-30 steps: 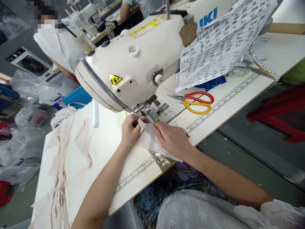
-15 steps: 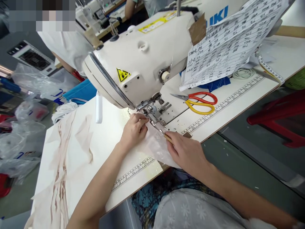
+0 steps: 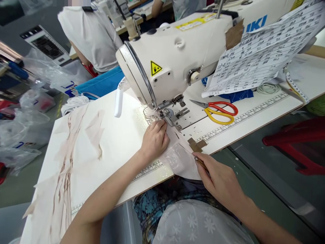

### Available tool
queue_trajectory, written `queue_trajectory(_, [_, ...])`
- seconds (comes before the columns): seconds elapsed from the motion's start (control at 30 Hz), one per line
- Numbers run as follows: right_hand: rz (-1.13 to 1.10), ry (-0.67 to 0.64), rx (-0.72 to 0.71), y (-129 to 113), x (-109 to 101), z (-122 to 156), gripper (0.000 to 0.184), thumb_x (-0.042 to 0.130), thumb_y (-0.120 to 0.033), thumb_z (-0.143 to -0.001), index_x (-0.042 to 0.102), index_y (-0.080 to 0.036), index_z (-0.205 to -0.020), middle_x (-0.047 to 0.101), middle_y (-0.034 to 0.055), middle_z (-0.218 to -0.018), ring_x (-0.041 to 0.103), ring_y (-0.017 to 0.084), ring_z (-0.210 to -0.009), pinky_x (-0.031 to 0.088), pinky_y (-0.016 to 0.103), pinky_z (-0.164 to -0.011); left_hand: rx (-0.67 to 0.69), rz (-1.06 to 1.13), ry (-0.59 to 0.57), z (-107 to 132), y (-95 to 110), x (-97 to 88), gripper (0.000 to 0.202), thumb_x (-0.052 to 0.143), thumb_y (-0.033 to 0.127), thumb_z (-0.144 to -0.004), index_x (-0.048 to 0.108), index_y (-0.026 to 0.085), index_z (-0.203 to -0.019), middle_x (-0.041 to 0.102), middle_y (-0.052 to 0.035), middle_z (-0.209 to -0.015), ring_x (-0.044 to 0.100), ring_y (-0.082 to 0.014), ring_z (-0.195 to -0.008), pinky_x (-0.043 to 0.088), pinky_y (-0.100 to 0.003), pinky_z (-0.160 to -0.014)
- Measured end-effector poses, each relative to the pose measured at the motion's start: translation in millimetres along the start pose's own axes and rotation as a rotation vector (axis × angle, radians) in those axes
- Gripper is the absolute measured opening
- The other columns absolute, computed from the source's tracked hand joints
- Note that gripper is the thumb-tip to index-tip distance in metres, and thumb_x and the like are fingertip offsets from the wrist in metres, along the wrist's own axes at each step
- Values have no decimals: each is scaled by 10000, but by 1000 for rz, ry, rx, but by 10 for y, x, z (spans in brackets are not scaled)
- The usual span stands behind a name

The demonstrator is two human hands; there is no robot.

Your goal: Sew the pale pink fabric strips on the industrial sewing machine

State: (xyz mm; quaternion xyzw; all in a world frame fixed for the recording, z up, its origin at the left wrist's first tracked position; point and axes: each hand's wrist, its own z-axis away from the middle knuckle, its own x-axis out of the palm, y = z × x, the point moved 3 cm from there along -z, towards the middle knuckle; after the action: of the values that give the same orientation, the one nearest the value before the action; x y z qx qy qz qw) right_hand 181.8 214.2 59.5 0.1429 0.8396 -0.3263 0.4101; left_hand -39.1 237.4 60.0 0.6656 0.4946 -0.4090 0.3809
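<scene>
Pale fabric (image 3: 177, 160) lies at the sewing machine (image 3: 175, 57); my curled left fingers (image 3: 157, 130), grip unclear, rest on it, likely for steadiness, while my right fingers (image 3: 212, 163) close round a pointed tool (image 3: 201, 162).

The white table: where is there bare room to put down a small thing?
The widest bare stretch of table lies between the loose fabric scrap, the white bar and the left hand. Crowded: the left end, with streaked fabric; by the sewing machine, with pale cloth; farther right, with scissors and a handwritten sheet.
</scene>
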Motion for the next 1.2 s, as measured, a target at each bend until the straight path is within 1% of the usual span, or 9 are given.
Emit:
queue_trajectory(0.13, [40, -35, -36, 16, 4, 35, 237, 370, -122, -992, 564, -152, -1126, 762, 77, -956, 745, 182, -765, 544, 266, -634, -18, 65, -20, 38, -17, -29, 396, 405, 149, -928, 616, 75, -1254, 645, -151, -1280, 551, -259, -1253, 489, -454, -1071])
queue_trajectory(0.27, [78, -46, -44, 37, -2, 50, 235, 366, -133, -994, 556, -160, -1129, 757, 74, -955, 741, 187, -760, 532, 273, -615, -28, 79, -19, 37, -23, -42, 416, 416, 146, -903, 630, 55, -1247, 660, -145, -1283, 561, -260, -1253, 480, -452, -1084])
queue_trajectory(0.47, [105, -85, -16, 48, -2, -4, 220, 379, -135, -983, 583, -154, -1064, 739, 51, -849, 712, 177, -668, 501, 273, -571, -31, 74, -33, 39, -49, -30, 419, 411, 166, -907, 640, 69, -1245, 658, -138, -1296, 556, -274, -1272, 484, -481, -1080])
queue_trajectory(0.6, [136, -110, -9, 35, -15, -65, 235, 369, -129, -979, 592, -152, -1049, 742, 51, -855, 710, 173, -656, 476, 268, -535, -23, 87, -35, 28, -91, -8, 431, 396, 154, -907, 630, 72, -1260, 651, -140, -1305, 546, -266, -1285, 483, -470, -1092])
queue_trajectory(0.7, [177, -104, -35, 15, -24, -135, 252, 349, -123, -981, 588, -148, -1056, 752, 65, -870, 714, 170, -665, 469, 259, -528, -17, 75, -35, 20, -103, 22, 443, 392, 155, -913, 604, 66, -1292, 626, -158, -1332, 525, -279, -1305, 473, -495, -1098])
queue_trajectory(0.8, [191, -103, -62, -2, -21, -188, 266, 337, -109, -981, 579, -134, -1087, 756, 72, -876, 719, 166, -698, 481, 249, -549, -17, 49, -37, 24, -84, 37, 443, 409, 171, -923, 580, 59, -1316, 605, -178, -1348, 511, -297, -1315, 472, -510, -1091])
queue_trajectory(0.97, [191, -162, -40, 0, -6, -218, 262, 348, -99, -967, 575, -144, -1089, 760, 89, -928, 732, 188, -752, 491, 266, -562, -13, 19, -24, 33, -10, 0, 419, 433, 181, -929, 588, 77, -1304, 604, -187, -1329, 512, -317, -1299, 479, -516, -1074])
queue_trajectory(1.07, [187, -173, -41, 2, -2, -235, 264, 349, -111, -972, 576, -153, -1100, 760, 92, -946, 734, 194, -779, 494, 268, -569, -17, 9, -38, 36, 21, -14, 421, 437, 193, -932, 581, 85, -1312, 591, -192, -1336, 506, -327, -1299, 475, -523, -1069])
queue_trajectory(1.2, [204, -151, -71, -9, 4, -264, 268, 338, -111, -982, 582, -133, -1092, 757, 96, -921, 725, 186, -744, 477, 264, -544, -2, -26, -64, 48, 52, -12, 430, 419, 205, -938, 576, 37, -1301, 574, -215, -1352, 485, -343, -1308, 462, -513, -1075])
